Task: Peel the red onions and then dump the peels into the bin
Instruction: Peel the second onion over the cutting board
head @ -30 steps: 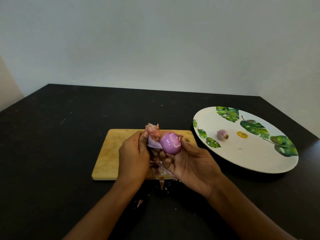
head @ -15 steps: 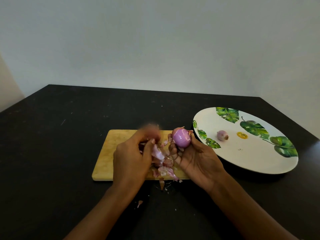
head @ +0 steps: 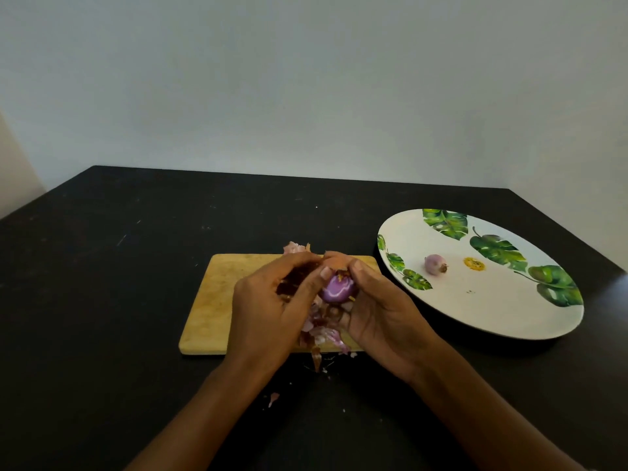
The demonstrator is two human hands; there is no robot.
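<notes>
- Red onion (head: 336, 289), its purple flesh bared and glossy with pale rings, is held just above the near right part of a wooden cutting board (head: 210, 300), between two bare hands.
- The right hand (head: 380, 314) grips it from below and from the right, fingers curled under the bulb and thumb laid over its top.
- The left hand (head: 272, 311) meets it from the left, fingers curled, thumb pressed to the bulb's upper end, pinching a papery skin (head: 336, 262) of orange-brown colour there.
- Loose peels (head: 323, 334), pink and dark red, lie heaped on the board under the hands; some hang over its near edge, and a few more show past the fingertips at the far edge.
- One small peel scrap (head: 273, 399) lies on the black table (head: 102, 300), near the left forearm.
- To the right, just beside the board, sits a wide white plate (head: 492, 311) printed with green leaves.
- A second onion (head: 435, 265), smaller and paler, rests on that plate near its middle, beside a small yellow mark (head: 474, 264).
- A plain pale wall (head: 306, 96) rises behind the table.
</notes>
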